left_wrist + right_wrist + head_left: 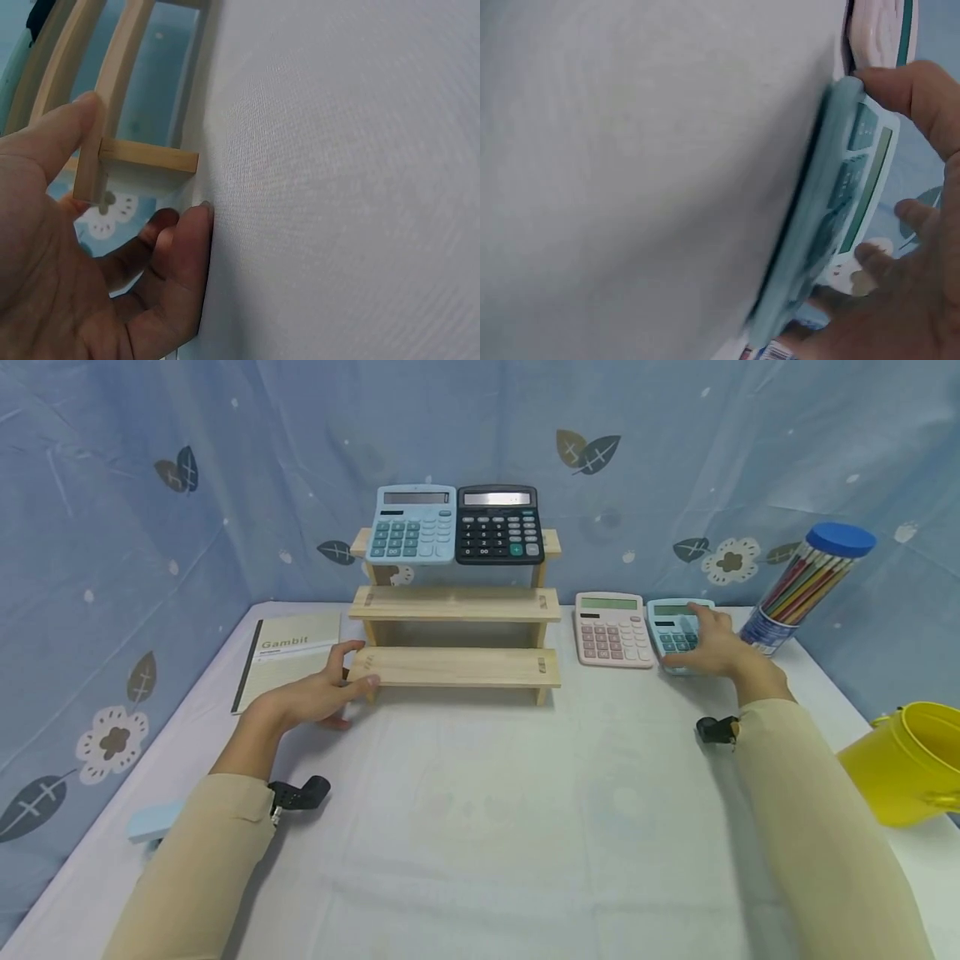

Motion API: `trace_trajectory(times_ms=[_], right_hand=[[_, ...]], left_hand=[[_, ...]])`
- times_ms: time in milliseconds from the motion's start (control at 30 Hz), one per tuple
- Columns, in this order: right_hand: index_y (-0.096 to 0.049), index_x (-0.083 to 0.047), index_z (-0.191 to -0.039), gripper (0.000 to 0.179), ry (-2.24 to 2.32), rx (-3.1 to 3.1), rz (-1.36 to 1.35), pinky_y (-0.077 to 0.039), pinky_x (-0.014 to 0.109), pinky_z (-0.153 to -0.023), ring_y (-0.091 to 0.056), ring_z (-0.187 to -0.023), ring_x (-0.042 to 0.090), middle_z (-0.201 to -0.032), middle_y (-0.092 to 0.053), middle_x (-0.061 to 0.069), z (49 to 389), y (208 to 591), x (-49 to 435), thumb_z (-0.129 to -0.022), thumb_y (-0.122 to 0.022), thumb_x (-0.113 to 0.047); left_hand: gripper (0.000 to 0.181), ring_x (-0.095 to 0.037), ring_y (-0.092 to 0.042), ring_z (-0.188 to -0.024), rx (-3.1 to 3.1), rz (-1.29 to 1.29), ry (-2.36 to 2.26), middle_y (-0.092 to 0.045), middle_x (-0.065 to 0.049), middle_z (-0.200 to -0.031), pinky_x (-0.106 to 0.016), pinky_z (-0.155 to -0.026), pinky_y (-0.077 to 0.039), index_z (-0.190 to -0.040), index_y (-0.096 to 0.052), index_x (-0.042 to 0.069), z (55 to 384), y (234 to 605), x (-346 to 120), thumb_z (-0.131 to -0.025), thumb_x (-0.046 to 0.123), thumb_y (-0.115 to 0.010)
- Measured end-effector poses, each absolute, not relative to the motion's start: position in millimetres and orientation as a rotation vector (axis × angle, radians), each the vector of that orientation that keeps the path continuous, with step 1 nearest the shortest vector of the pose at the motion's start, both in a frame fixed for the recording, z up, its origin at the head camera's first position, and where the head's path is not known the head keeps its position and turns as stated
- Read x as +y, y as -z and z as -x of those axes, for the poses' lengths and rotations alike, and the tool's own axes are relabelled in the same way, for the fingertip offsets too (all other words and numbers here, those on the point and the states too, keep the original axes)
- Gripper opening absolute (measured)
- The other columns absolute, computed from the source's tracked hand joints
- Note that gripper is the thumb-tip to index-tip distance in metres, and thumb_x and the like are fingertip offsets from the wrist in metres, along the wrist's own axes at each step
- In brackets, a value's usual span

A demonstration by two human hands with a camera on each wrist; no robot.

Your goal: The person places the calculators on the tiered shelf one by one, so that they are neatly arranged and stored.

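My left hand (303, 700) pinches the left end of the lowest board of a three-step wooden display rack (457, 667). In the left wrist view the thumb (71, 131) presses on the board, and the lower fingers curl beside the tabletop. My right hand (716, 647) grips a light blue calculator (666, 627) across its width, thumb at one edge and fingertips at the other. A pink calculator (611, 628) lies just left of it. On the rack's top step, another light blue calculator (412, 527) and a black calculator (498, 527) lean side by side.
A notebook (288, 647) lies left of the rack. Behind my right hand stands a blue-lidded tube of pencils (810, 581). A yellow bucket (896, 768) is at the right edge, and a pale blue object (153, 821) sits partly behind my left sleeve. Patterned blue cloth surrounds the white table.
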State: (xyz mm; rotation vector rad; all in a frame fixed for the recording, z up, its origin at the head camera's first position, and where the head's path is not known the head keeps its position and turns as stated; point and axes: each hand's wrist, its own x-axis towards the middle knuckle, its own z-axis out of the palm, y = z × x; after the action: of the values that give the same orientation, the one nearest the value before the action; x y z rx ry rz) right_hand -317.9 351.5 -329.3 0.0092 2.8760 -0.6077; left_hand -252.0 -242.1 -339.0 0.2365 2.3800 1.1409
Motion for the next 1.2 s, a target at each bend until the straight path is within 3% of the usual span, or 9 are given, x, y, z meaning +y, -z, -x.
trace_trajectory(times_ms=[200,367,667,1200], right_hand=[[0.019,-0.002,-0.159,0.125,0.553,2.827,-0.011,-0.018,0.082,-0.108,-0.004,-0.141,0.069,-0.157,0.011,0.044,314,329,354,-0.091,-0.073,-0.051],[0.022,-0.006,-0.159,0.13,0.509,2.854,-0.047,-0.022,0.082,-0.106,-0.011,-0.137,0.071,-0.157,0.007,0.045,309,332,359,-0.088,-0.074,-0.056],[0.022,-0.015,-0.161,0.128,0.792,2.918,-0.14,-0.024,0.081,-0.106,-0.018,-0.135,0.07,-0.16,0.003,0.042,299,330,359,-0.088,-0.078,-0.045],[0.012,-0.022,-0.165,0.127,1.057,3.061,0.059,-0.025,0.08,-0.107,-0.019,-0.138,0.056,-0.166,0.0,0.03,265,293,325,-0.083,-0.085,-0.031]], left_hand=[[0.094,-0.045,-0.031,-0.148,2.379,-0.236,-1.138,-0.028,-0.029,-0.158,-0.049,-0.098,-0.056,-0.158,0.02,0.035,253,340,-240,-0.102,0.062,-0.05],[0.094,-0.044,-0.032,-0.147,2.385,-0.236,-1.128,-0.03,-0.029,-0.156,-0.048,-0.097,-0.056,-0.158,0.019,0.035,254,339,-239,-0.102,0.062,-0.051],[0.093,-0.045,-0.032,-0.146,2.394,-0.241,-1.113,-0.03,-0.028,-0.155,-0.048,-0.097,-0.056,-0.158,0.019,0.036,255,336,-240,-0.102,0.062,-0.05],[0.093,-0.043,-0.036,-0.144,2.412,-0.235,-1.096,-0.028,-0.03,-0.156,-0.049,-0.099,-0.054,-0.158,0.019,0.034,252,341,-242,-0.103,0.063,-0.049]])
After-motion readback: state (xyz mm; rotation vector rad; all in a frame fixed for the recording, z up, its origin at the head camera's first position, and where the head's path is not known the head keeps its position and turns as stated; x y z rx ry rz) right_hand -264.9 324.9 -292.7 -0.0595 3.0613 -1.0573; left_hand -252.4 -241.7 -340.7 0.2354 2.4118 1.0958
